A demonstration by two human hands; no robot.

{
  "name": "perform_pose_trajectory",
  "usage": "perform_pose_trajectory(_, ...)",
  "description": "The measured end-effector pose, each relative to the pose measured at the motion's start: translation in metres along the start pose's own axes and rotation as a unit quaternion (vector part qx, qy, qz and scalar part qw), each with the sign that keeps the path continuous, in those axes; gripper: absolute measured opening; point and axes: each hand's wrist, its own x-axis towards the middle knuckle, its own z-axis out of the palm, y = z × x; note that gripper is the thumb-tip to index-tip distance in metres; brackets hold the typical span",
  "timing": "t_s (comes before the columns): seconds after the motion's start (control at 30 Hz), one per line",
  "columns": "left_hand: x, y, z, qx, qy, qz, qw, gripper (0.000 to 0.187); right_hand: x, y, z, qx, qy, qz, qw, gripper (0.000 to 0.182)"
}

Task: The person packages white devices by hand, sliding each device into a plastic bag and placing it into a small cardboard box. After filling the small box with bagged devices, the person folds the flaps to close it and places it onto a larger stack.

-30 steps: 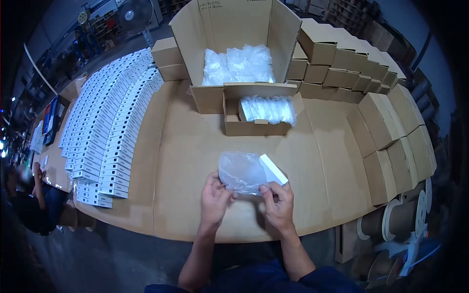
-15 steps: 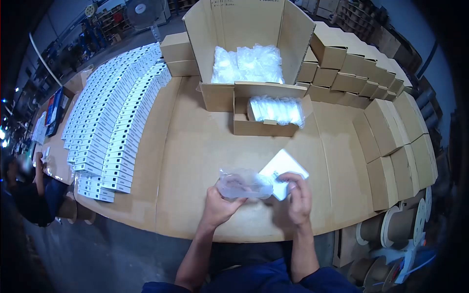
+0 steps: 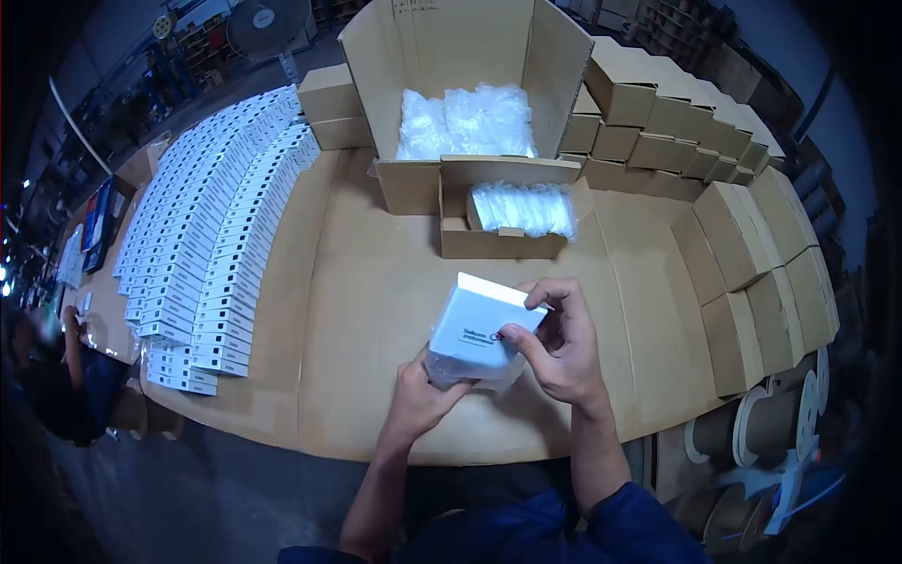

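A flat white box with dark print (image 3: 477, 324) is held up in front of me above the table. My right hand (image 3: 562, 348) pinches its right edge, thumb on the printed face and fingers behind. Below it, my left hand (image 3: 425, 399) grips a clear plastic bag (image 3: 489, 378), thumb in front. The lower end of the box sits at the mouth of the bag and overlaps it. An open carton (image 3: 503, 246) beyond the hands holds a row of bagged white boxes (image 3: 524, 211).
A taller open carton (image 3: 411, 188) behind holds a pile of clear plastic bags (image 3: 467, 122). Rows of white boxes (image 3: 202, 235) are stacked at left. Brown cartons (image 3: 742, 235) line the right and back right. A person (image 3: 70, 367) is at far left; spools (image 3: 752, 428) stand lower right.
My right hand has lifted the white box off the table and brought it left, upright, to the bag. The left hand stays in place with the bag.
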Motion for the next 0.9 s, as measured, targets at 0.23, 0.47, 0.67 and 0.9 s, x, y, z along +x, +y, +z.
perform_pose_trajectory(0.23, 0.001, -0.007, 0.001, -0.035, -0.006, -0.012, 0.999, 0.047, 0.005, 0.005, -0.005, -0.065, -0.042, -0.001, 0.997, 0.023)
perform_pose_trajectory(0.47, -0.006, -0.012, 0.008, -0.294, -0.015, -0.053, 0.954, 0.034, 0.006, 0.020, -0.009, -0.143, -0.074, 0.040, 0.986, 0.024)
perform_pose_trajectory(0.67, -0.007, -0.028, 0.024, -0.369, 0.075, -0.075, 0.924, 0.033, -0.010, 0.051, -0.001, 0.106, 0.012, 0.126, 0.986, 0.031)
perform_pose_trajectory(0.9, -0.003, -0.040, 0.016, -0.311, 0.073, -0.025, 0.947, 0.041, -0.054, 0.078, 0.005, 0.271, 0.048, 0.227, 0.934, 0.018)
